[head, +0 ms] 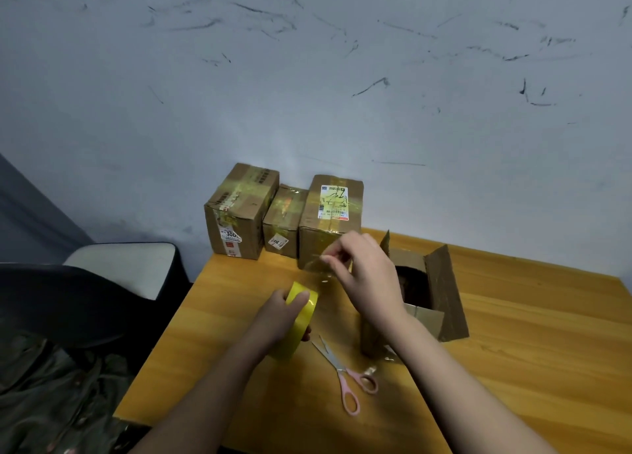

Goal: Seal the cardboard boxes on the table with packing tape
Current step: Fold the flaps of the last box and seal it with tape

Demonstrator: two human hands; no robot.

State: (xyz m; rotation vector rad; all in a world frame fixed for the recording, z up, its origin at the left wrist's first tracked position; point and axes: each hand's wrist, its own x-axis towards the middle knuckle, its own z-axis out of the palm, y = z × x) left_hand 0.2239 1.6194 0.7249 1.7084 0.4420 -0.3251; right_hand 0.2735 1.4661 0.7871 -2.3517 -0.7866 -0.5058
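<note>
Beside scissors [345,375], open box [434,293] (dark inside)

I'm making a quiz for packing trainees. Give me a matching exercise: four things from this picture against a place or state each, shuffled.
Things:
1. yellow roll of packing tape
2. pink-handled scissors
3. brown cardboard box with raised flaps
4. clear tape end

Places or states:
A. lying on the wooden table
B. gripped by the left hand
C. pinched by the right hand
D. open, unsealed

Pairs: 1-B, 2-A, 3-D, 4-C

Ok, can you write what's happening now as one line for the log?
left hand: grips tape roll | right hand: pinches tape end | open box: unsealed | scissors: on table
</note>
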